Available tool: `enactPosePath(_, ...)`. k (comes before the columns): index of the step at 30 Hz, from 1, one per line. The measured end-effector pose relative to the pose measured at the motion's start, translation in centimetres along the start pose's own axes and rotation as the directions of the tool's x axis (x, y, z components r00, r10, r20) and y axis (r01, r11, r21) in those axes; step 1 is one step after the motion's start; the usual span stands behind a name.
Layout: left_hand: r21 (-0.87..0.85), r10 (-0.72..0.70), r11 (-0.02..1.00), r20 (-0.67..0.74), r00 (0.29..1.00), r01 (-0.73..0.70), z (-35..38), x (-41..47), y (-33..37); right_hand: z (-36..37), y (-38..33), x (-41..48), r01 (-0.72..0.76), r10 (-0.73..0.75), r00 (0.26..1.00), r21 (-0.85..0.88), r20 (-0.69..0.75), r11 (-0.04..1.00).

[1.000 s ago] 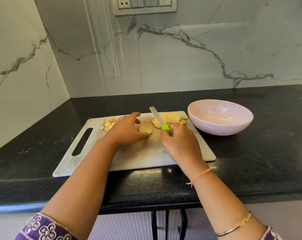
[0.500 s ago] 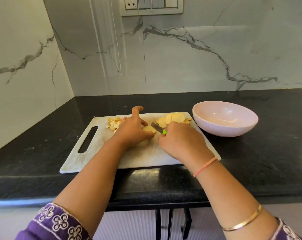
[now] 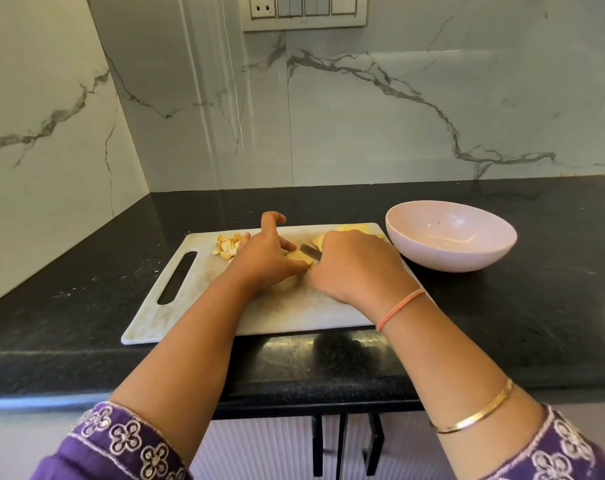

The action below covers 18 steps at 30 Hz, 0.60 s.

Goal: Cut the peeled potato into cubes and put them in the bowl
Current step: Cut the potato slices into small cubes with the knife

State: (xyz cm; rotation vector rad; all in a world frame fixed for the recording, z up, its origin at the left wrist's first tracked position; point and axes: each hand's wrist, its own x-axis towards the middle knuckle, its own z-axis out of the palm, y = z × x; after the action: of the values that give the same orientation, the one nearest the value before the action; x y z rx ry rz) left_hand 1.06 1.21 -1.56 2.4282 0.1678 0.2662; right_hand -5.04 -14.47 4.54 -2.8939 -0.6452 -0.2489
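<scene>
At the far left part of the cutting board [image 3: 294, 317], beyond its handle slot, lies a small heap of cut pieces [image 3: 226, 245], just beside the wrist side of the left hand [image 3: 264, 259]. This hand is bent over one flat potato slice [image 3: 298, 256] and holds it down, with the thumb at its near edge, I think, and one finger lifted up in the air. The slice lies directly between the two hands and touches both, so the next cut depends on this narrow gap. Here the knife [image 3: 309, 251] shows only a short piece of grey blade, which goes from the right hand [image 3: 358, 268] obliquely away and to the left, over the slice. The right hand is closed as a fist around the handle, and the handle itself is fully hidden inside it. Most of the slice is covered by fingers, so I cannot tell its long axis, nor whether the edge is already in it. Behind the right hand more slices [image 3: 353, 229] wait, partly hidden. To the right, off the board, the pink bowl [image 3: 467, 261] stands on the black tabletop [image 3: 519, 323], nearer to the right hand, and I see no potato in it.
</scene>
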Motion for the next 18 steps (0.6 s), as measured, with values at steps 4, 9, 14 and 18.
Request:
enactPosePath(4, 0.008, -0.011, 1.0, -0.005, 1.0, 0.011, -0.2, -0.2, 0.1, -0.1, 0.0, -1.6, 0.045, -0.046, 0.998, -0.033, -0.034, 0.998)
enactPosePath(9, 0.014, -0.015, 1.0, -0.007, 1.0, 0.016, -0.1, -0.4, 0.1, 0.4, 0.0, -3.8, 0.058, -0.058, 0.998, -0.015, -0.028, 0.998)
enactPosePath(14, 0.016, -0.008, 1.0, -0.003, 1.0, 0.008, -0.2, -0.4, -0.1, -0.4, 0.1, -5.4, 0.047, -0.048, 0.999, -0.013, -0.02, 0.999)
enactPosePath(18, 0.034, 0.007, 0.999, 0.009, 1.0, -0.007, -0.3, -0.6, 0.1, -1.2, 0.7, -5.3, 0.004, -0.001, 0.997, 0.032, -0.078, 0.999)
